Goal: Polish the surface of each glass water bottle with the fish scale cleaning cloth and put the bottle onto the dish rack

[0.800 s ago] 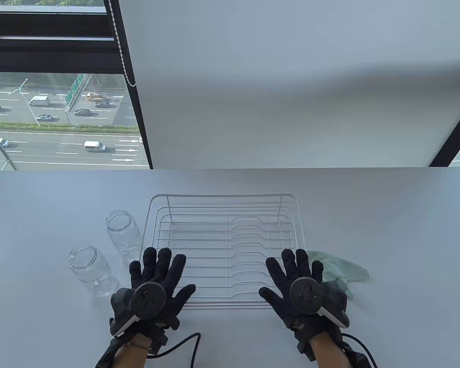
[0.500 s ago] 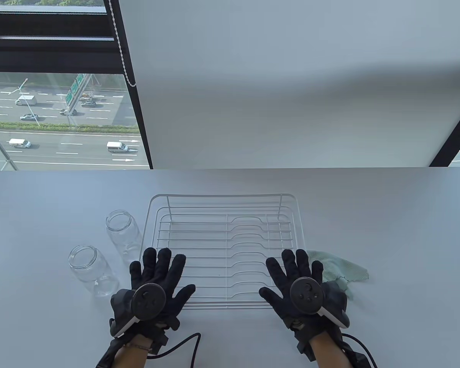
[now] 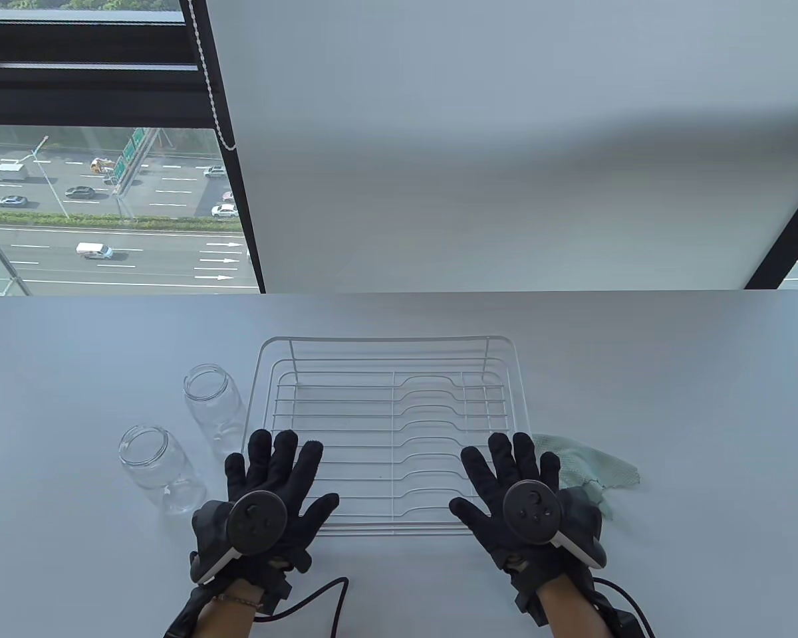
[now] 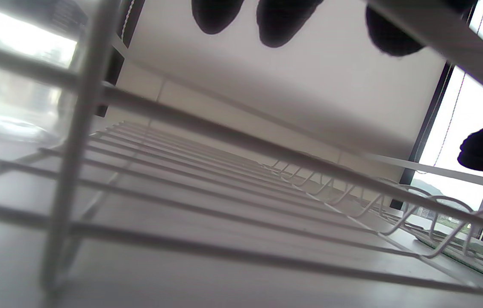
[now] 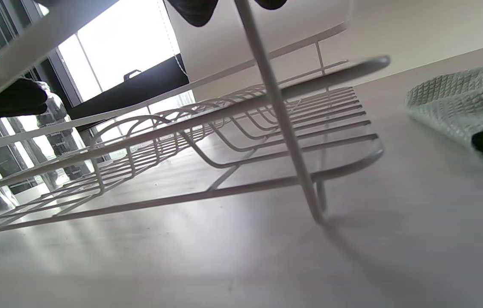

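A big window fills the upper left of the table view, a highway with cars far below it, a beaded blind cord hanging down the dark frame, and a pale roller blind covering the rest of the background. In front of it sits a white table [image 3: 671, 372], smooth and matte, and in the middle of the frame a white wire dish rack [image 3: 386, 345] with nothing on it. Both gloved hands are flat here, fingers spread and straight, gripping nothing: the left hand [image 3: 269, 495] lies over the rack's lower left corner, the right hand [image 3: 522, 495] over its lower right corner. Just left of the rack stand two clear glass bottles, mouths open and upright, the far bottle [image 3: 213, 402] close beside the rack's left rim, the near bottle [image 3: 159, 468] lower left of it, just beside the left hand. The pale green cloth [image 3: 595, 465] lies crumpled at the right of the rack, partly under the right hand's outer edge; the right wrist view shows its scale-like weave up close. Nothing is polished yet, so the opening step looks like pick-up: the right hand should gather the cloth into a loose pad, and the left should take the near bottle round its body. Glass on a slick table can skid or tip, so a full wrap beats a fingertip pinch.
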Demonstrator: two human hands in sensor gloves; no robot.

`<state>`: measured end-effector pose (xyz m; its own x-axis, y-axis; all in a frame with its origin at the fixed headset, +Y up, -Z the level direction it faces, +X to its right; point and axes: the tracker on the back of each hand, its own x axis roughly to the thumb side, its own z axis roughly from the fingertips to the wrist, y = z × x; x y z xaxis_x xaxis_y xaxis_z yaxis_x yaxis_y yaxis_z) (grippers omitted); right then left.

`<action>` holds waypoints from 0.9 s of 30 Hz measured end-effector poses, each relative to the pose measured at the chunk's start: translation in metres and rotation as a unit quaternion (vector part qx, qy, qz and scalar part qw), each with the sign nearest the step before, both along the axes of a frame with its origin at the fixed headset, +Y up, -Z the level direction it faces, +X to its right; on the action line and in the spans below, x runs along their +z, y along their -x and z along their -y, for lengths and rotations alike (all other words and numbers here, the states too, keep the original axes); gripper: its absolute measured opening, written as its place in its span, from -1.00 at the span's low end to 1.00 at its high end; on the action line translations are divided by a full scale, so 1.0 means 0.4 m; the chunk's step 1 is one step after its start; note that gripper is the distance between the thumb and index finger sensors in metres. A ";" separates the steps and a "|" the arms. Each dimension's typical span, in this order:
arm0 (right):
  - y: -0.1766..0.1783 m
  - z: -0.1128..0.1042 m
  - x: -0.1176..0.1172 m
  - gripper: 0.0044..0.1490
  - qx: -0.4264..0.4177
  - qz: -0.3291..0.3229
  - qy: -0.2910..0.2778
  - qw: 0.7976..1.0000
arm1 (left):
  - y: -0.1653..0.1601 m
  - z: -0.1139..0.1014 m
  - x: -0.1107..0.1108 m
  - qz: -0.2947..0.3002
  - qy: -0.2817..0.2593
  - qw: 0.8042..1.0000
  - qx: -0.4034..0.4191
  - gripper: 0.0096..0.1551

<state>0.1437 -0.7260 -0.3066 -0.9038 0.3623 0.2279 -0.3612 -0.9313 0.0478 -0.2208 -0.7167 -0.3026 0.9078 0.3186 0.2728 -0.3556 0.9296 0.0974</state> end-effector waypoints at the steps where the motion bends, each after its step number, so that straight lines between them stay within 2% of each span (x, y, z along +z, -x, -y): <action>1: 0.000 0.000 0.000 -0.04 -0.001 0.000 0.000 1.000 | 0.000 0.000 0.000 0.000 0.000 1.000 0.000 -0.05; 5: -0.005 -0.001 0.000 -0.04 -0.013 -0.001 0.001 1.000 | 0.000 0.001 0.001 0.000 0.000 1.000 -0.001 -0.05; 8: -0.026 -0.014 0.001 -0.05 -0.062 0.007 -0.002 0.998 | 0.001 0.001 0.000 0.000 0.001 1.000 0.001 -0.05; 11: -0.084 -0.037 0.008 -0.08 -0.120 0.062 -0.062 0.989 | 0.001 0.001 0.001 0.000 0.000 1.000 0.001 -0.06; 13: -0.136 -0.049 0.014 -0.13 -0.135 0.124 -0.110 0.977 | 0.001 0.002 0.001 -0.001 0.000 1.000 0.001 -0.05; 15: -0.182 -0.044 0.010 -0.15 -0.128 0.175 -0.116 0.969 | 0.001 0.002 0.000 -0.001 0.000 1.000 0.001 -0.05; 18: -0.225 -0.004 -0.010 -0.11 -0.092 0.220 -0.030 0.971 | 0.001 0.002 0.000 -0.001 0.000 1.000 0.002 -0.05; 23: -0.223 0.073 -0.049 -0.13 -0.047 0.192 0.103 0.975 | 0.002 0.002 0.000 -0.001 0.000 1.000 0.002 -0.05; 27: -0.206 0.107 -0.064 -0.12 0.003 0.190 0.162 0.968 | 0.003 0.002 -0.001 0.000 -0.001 1.000 0.003 -0.05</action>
<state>0.2261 -0.7687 -0.3320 -0.9024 0.3538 -0.2460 -0.4049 -0.8915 0.2030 -0.2220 -0.7176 -0.3029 0.9063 0.3228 0.2728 -0.3603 0.9276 0.0992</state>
